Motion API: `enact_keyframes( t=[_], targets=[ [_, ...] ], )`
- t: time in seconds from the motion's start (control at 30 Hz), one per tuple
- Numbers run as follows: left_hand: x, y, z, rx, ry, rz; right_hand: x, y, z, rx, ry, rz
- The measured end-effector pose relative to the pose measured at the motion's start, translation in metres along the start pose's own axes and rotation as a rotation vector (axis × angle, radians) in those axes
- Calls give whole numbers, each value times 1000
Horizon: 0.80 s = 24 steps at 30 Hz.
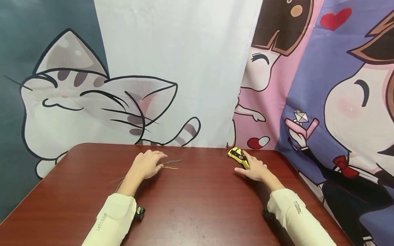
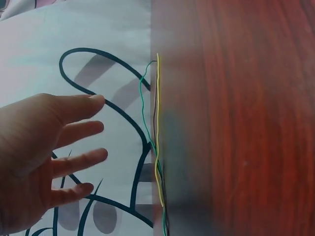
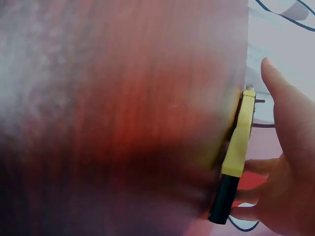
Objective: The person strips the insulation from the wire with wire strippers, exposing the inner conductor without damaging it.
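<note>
Thin wires (image 2: 158,123), green, yellow and a dark one, lie on the table. My left hand (image 1: 146,164) is over them in the head view, and their ends show past its fingers. In the left wrist view my left hand's fingers are spread, with nothing between them. A yellow and black hand tool, which looks like a wire stripper (image 1: 238,156), lies near the table's far edge. My right hand (image 1: 256,169) reaches to its near end with fingers extended and the thumb apart. Whether the fingertips touch the wire stripper (image 3: 237,147) I cannot tell.
The reddish-brown wooden table (image 1: 194,199) ends at a cloth backdrop (image 1: 177,46) with cartoon figures. Dark wrist devices (image 1: 139,213) sit under both cream sleeves (image 1: 110,221).
</note>
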State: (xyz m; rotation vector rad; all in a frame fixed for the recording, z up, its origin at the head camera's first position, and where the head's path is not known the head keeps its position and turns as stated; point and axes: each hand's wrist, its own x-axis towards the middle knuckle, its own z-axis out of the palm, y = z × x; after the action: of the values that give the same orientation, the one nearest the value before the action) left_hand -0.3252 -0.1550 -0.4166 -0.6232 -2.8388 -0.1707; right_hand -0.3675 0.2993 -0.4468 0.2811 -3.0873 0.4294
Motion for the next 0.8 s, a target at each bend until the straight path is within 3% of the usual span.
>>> enact_keyframes(
  t=[0.23,0.33,0.57,0.8],
  targets=[
    [-4,0,-7,-142,-181,-41,-3,4,7,4,-20,-38],
    [-1,2,-12,-204,-217,-38,-4,4,8,6,-5,-48],
    [17,8,-7,-113,-258,-19,-6,9,2,-14,52,-28],
    [22,1,3,-91,-295,-90,0,6,2,7,46,-6]
  ],
)
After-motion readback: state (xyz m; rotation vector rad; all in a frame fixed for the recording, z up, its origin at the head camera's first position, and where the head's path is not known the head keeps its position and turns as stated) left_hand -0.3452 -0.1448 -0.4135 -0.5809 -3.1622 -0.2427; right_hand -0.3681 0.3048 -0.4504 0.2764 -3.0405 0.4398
